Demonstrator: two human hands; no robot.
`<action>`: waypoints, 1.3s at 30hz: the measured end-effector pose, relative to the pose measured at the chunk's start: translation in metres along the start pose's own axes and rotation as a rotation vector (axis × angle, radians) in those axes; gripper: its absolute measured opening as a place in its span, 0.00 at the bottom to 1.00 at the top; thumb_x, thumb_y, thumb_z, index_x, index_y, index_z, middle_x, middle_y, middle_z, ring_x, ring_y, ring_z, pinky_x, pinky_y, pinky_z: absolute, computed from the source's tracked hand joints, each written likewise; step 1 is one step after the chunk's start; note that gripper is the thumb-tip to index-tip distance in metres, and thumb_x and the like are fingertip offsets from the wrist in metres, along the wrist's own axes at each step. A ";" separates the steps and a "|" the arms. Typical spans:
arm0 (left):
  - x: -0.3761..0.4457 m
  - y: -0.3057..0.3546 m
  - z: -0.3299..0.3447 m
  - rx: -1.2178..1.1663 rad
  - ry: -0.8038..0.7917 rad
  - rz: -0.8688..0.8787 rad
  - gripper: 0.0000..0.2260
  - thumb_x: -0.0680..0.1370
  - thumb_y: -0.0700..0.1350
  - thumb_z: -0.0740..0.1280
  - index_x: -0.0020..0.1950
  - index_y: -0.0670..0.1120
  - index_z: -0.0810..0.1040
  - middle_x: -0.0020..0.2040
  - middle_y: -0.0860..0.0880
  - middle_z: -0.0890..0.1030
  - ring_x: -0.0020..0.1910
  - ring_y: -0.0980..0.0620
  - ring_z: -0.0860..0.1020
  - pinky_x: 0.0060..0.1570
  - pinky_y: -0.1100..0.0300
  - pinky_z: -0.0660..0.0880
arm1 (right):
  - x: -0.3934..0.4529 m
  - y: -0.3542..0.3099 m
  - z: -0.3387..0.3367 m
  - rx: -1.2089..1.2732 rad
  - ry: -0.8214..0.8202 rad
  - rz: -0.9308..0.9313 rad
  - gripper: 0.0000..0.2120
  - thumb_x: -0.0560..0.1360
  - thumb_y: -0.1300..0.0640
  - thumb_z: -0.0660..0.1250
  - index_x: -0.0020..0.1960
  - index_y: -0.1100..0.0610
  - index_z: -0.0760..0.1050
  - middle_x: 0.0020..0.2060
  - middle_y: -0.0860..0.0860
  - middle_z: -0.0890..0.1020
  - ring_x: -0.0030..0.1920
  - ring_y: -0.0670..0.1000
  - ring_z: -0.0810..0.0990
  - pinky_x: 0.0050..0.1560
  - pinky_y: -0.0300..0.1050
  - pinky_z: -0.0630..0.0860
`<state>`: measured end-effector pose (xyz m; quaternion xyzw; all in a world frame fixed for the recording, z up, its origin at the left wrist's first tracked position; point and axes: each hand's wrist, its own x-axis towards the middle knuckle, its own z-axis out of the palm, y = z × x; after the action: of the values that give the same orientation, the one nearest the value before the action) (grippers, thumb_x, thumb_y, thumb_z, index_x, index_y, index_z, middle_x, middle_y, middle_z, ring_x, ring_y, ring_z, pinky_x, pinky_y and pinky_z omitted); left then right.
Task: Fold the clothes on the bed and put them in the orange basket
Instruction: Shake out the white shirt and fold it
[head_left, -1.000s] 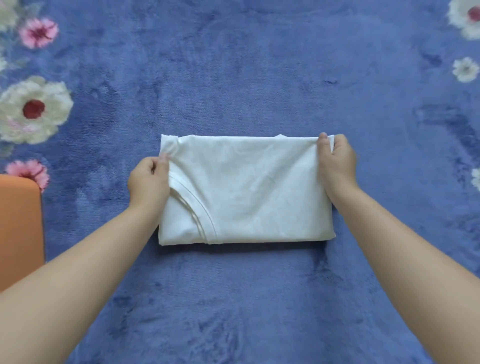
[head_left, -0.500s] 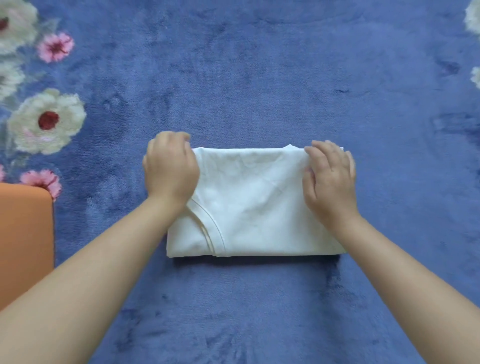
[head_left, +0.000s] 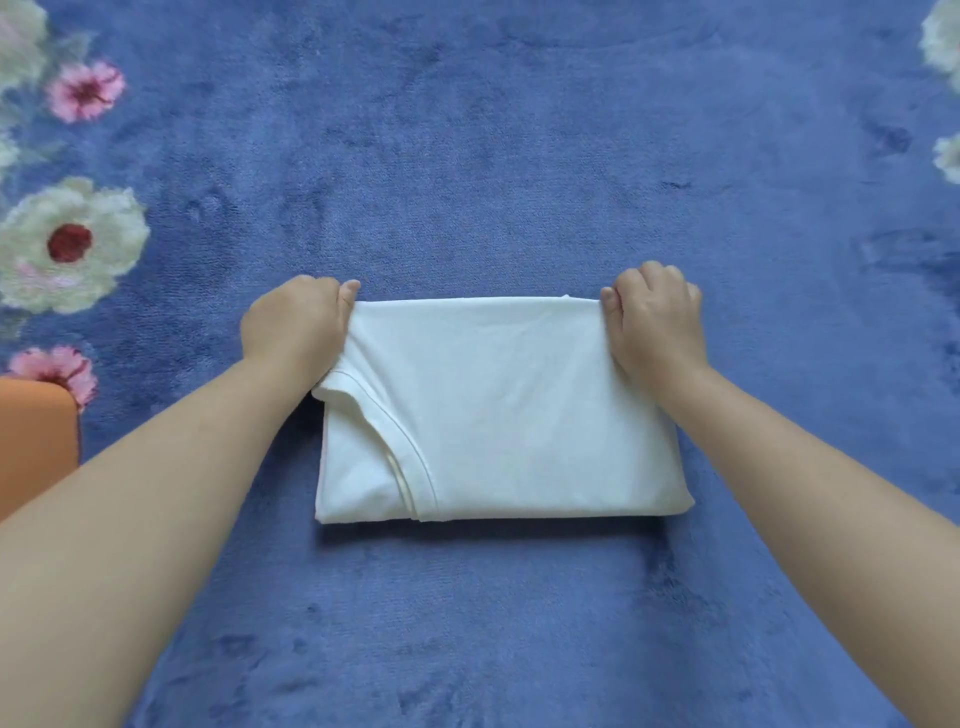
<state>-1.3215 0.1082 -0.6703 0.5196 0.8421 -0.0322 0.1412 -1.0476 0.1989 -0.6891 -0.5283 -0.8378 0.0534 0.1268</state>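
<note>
A white T-shirt (head_left: 498, 405), folded into a flat rectangle with its neckband showing at the near left, lies on the blue bed cover (head_left: 467, 156) in the middle of the head view. My left hand (head_left: 293, 325) grips the shirt's far left corner, fingers curled over the edge. My right hand (head_left: 655, 319) grips the far right corner the same way. The far edge looks slightly raised off the cover. A corner of the orange basket (head_left: 36, 441) shows at the left edge, beside my left forearm.
The bed cover is plush blue with white and pink flower prints along the left side (head_left: 67, 244) and at the far right edge (head_left: 943, 41). No other clothes are in view.
Half a second ago both hands lay on top of the shirt's far corners. Now their fingers curl over the far edge and grip it, and the left corner has bunched up a little.
</note>
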 end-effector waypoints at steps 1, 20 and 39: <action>-0.001 0.004 -0.002 0.022 0.018 -0.023 0.17 0.82 0.48 0.52 0.54 0.35 0.73 0.56 0.34 0.74 0.56 0.35 0.72 0.49 0.46 0.68 | -0.002 -0.003 -0.001 0.006 0.017 0.047 0.15 0.72 0.57 0.55 0.38 0.66 0.74 0.36 0.64 0.76 0.37 0.66 0.77 0.39 0.58 0.73; -0.066 -0.020 0.013 -1.440 -0.676 -0.319 0.41 0.45 0.60 0.81 0.55 0.49 0.75 0.49 0.49 0.84 0.42 0.54 0.83 0.37 0.62 0.79 | -0.078 0.020 -0.045 1.330 -0.723 0.770 0.47 0.42 0.38 0.81 0.57 0.50 0.71 0.47 0.45 0.84 0.47 0.45 0.83 0.39 0.38 0.78; -0.194 -0.055 -0.064 -1.822 -0.348 -0.666 0.15 0.80 0.53 0.57 0.53 0.44 0.78 0.41 0.46 0.84 0.38 0.49 0.83 0.37 0.53 0.80 | -0.062 -0.092 -0.186 1.475 -0.767 0.482 0.17 0.65 0.59 0.62 0.54 0.52 0.73 0.37 0.47 0.84 0.34 0.48 0.83 0.29 0.39 0.77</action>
<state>-1.3017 -0.0716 -0.5611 -0.0637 0.6157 0.5148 0.5932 -1.0522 0.0947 -0.4992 -0.4200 -0.4394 0.7832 0.1310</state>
